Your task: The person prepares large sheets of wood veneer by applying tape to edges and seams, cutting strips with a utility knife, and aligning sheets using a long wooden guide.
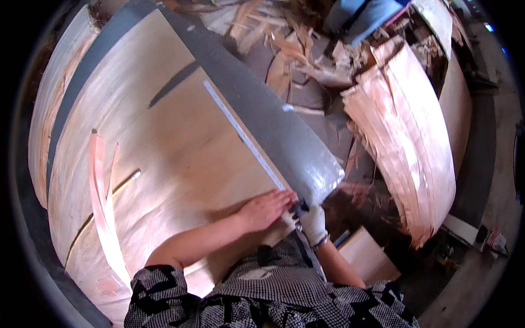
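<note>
A broad sheet of pale wood veneer (pixel 180 158) lies over a grey tabletop (pixel 240 82). Along its right edge runs a long white strip of tape (pixel 240 131). My bare left hand (pixel 268 209) lies flat on the sheet near its front right corner, fingers stretched out at the near end of the strip. Just beside it, my right hand (pixel 314 225) wears a white glove and is closed around a small dark tool (pixel 299 208) at the sheet's corner. The glove and my left fingers partly hide the tool, so its kind is unclear.
Narrow veneer strips (pixel 104 202) and a thin yellowish rod (pixel 90 221) lie on the sheet at left. A stack of curved veneer (pixel 415 136) stands at right. Veneer scraps (pixel 295 49) litter the floor beyond the table, near a person's blue-clad legs (pixel 366 19).
</note>
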